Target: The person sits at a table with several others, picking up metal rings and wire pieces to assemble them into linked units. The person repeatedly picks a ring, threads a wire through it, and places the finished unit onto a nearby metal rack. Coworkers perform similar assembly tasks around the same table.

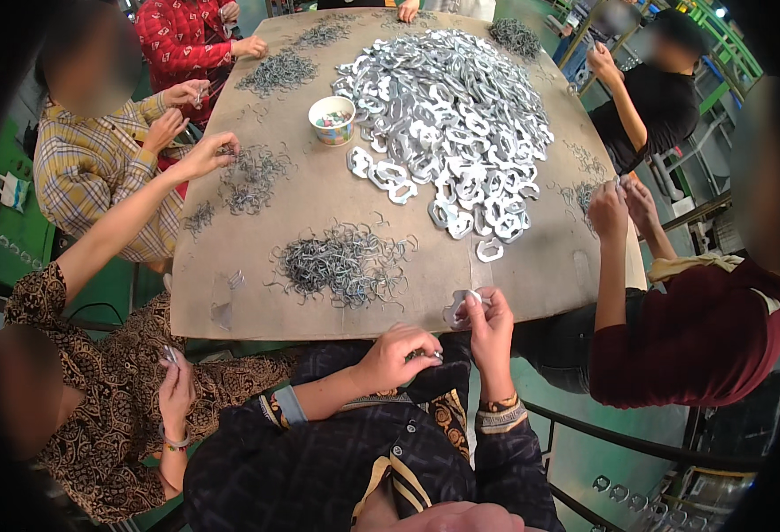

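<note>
Dark patterned sleeves are coming up from the lower edge toward the near edge of the table. At that edge the right hand is pinching a flat silver metal link between thumb and fingertips, holding it upright just over the brown tabletop. Just below the table edge the left hand is curling shut around a small metal clip, whose end is peeking out between the fingers. Beside both hands, near the front edge, a loose heap of grey wire clips is lying. Farther back, a big pile of silver links is spreading across the middle and far right, with a paper cup sitting at its left side. Other people's hands are working along the left and right edges.
</note>
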Demonstrator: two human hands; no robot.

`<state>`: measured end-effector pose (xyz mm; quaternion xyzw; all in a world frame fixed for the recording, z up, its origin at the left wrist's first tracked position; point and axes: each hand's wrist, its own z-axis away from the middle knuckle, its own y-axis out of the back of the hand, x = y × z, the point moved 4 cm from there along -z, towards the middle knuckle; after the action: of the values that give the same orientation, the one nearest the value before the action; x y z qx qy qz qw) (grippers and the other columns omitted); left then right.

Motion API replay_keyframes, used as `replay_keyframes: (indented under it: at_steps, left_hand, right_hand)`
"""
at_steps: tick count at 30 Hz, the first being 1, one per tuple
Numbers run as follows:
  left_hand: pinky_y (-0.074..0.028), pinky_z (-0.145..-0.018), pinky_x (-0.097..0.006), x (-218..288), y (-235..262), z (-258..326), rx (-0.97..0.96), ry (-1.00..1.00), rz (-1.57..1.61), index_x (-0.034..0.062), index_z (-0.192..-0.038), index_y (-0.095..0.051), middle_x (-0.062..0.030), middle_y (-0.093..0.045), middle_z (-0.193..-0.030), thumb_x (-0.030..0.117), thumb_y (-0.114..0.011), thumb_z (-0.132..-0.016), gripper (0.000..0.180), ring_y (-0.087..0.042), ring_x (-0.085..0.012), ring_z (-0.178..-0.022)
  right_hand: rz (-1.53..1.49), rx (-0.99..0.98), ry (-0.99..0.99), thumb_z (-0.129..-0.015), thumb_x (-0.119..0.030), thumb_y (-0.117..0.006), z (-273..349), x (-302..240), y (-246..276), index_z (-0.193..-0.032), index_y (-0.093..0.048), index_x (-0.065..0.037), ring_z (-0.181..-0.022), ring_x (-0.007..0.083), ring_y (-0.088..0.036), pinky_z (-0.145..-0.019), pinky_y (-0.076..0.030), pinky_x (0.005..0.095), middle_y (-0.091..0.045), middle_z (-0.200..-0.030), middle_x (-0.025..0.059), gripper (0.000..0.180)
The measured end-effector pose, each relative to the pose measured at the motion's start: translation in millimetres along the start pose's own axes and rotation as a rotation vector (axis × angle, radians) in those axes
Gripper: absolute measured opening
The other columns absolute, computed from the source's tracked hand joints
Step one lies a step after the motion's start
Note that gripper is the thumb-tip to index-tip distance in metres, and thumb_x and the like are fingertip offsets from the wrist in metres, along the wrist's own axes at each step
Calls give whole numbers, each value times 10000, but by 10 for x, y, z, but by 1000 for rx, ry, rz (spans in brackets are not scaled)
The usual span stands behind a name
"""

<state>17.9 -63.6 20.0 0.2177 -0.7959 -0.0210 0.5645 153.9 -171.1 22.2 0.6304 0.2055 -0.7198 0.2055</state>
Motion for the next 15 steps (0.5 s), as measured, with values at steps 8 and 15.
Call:
replay_keyframes:
  at_steps: [8, 15]
  left_hand:
    - [-457, -721, -374, 60, 35, 1, 107, 39, -67, 58, -788, -588, -74, -676, -803, 54, -792, -726, 213, -640, -260, -746]
    - [-461, -713, -376, 20, 28, 60, 121, 48, -91, 53, -777, -608, -76, -671, -787, 54, -806, -697, 213, -640, -264, -737]
  right_hand:
    - [-2, -52, 80, -957, -60, -608, 407, -110, -115, -1008, -506, -16, -700, 43, -564, -599, -437, 194, -652, -794, 32, 122]
    - [220, 58, 196, -917, -27, -639, 605, -148, -154, -947, -554, 2, -669, 43, -579, -589, -460, 206, -665, -735, 44, 95]
